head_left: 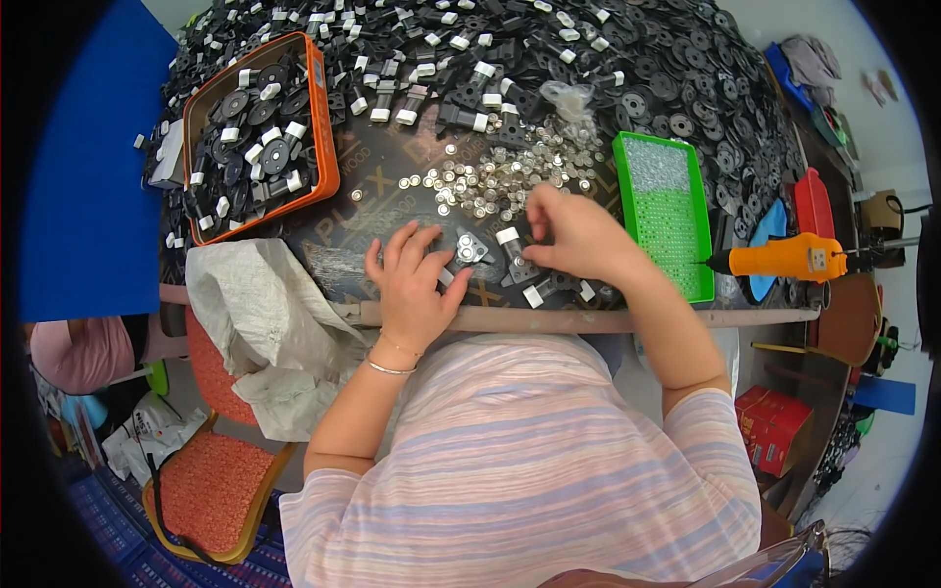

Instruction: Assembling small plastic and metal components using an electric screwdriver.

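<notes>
A small black plastic part (pixel 470 247) with shiny round metal pieces on it lies near the table's front edge. My left hand (pixel 417 284) pinches its white-tipped end between thumb and forefinger, the other fingers spread on the table. To its right, my right hand (pixel 578 233) is curled, its fingertips near the loose metal pieces; what they hold, if anything, is hidden. Below those fingers rests another black part with a white end (pixel 512 257). More such parts (pixel 554 286) lie by the table edge. Silvery round metal pieces (pixel 490 186) are heaped just beyond both hands.
An orange-rimmed bin (pixel 326 147) of black and white parts stands left. At right are a green tray (pixel 704 230) of small pieces and an orange electric screwdriver (pixel 789 258). Black parts (pixel 470 44) pile up at the back. A white sack (pixel 265 304) hangs over the front-left edge.
</notes>
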`<action>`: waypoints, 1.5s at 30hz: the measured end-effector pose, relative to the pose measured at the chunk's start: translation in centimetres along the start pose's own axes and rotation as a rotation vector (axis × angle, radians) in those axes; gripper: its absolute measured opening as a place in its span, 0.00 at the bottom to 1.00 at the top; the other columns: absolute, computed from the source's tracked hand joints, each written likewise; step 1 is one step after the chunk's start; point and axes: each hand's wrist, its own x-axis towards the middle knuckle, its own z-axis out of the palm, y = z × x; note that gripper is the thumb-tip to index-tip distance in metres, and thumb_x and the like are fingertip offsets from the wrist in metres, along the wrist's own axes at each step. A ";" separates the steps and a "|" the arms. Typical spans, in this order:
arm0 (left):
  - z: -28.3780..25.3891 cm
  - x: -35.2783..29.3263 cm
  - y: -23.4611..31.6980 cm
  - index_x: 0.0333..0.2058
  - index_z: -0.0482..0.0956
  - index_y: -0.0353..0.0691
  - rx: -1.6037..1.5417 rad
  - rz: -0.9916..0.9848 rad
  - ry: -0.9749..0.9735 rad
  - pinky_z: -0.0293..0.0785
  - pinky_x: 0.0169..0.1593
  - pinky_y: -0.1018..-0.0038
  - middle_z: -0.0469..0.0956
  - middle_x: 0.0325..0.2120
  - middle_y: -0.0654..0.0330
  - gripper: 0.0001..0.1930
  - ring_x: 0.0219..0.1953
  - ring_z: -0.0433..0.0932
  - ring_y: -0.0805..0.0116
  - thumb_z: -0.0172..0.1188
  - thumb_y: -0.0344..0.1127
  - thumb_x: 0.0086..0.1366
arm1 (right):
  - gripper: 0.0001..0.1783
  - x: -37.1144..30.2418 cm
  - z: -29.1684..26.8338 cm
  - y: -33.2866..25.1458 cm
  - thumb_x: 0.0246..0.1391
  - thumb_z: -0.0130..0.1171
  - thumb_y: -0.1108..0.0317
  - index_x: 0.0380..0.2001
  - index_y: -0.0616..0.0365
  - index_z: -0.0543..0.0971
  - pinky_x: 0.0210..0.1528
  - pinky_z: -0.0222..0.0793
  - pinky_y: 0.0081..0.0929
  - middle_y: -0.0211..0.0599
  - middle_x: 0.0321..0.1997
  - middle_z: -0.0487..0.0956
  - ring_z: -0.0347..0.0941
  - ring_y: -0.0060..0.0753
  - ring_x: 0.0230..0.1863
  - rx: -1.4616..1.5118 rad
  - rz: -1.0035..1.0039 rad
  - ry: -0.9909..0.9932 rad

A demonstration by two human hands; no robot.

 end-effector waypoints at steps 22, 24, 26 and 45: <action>-0.1 -0.1 -0.1 0.32 0.80 0.45 -0.013 0.001 0.012 0.43 0.61 0.54 0.74 0.46 0.63 0.13 0.56 0.65 0.59 0.67 0.41 0.47 | 0.13 2.8 4.5 -2.3 0.42 0.64 0.69 0.31 0.56 0.71 0.30 0.70 0.33 0.33 0.27 0.80 0.77 0.38 0.27 -0.061 -0.242 0.141; 0.0 -0.1 -0.1 0.32 0.79 0.44 -0.014 -0.001 0.014 0.44 0.61 0.54 0.74 0.46 0.62 0.13 0.56 0.65 0.59 0.67 0.41 0.47 | 0.13 3.2 4.6 -2.2 0.43 0.64 0.69 0.31 0.56 0.71 0.30 0.71 0.34 0.33 0.28 0.80 0.77 0.39 0.29 -0.081 -0.235 0.120; 0.0 -0.2 -0.1 0.32 0.79 0.44 -0.018 0.000 0.015 0.44 0.61 0.54 0.74 0.46 0.62 0.13 0.56 0.65 0.59 0.67 0.41 0.47 | 0.12 3.4 4.5 -2.2 0.43 0.64 0.69 0.30 0.56 0.71 0.31 0.71 0.35 0.33 0.28 0.80 0.78 0.40 0.30 -0.100 -0.223 0.101; 0.2 -0.1 -0.1 0.30 0.79 0.44 -0.004 0.009 0.011 0.42 0.62 0.55 0.74 0.45 0.62 0.12 0.57 0.65 0.59 0.67 0.41 0.48 | 0.13 -3.2 -0.9 1.5 0.38 0.60 0.78 0.22 0.58 0.64 0.25 0.66 0.26 0.35 0.22 0.79 0.74 0.30 0.23 0.046 0.033 -0.133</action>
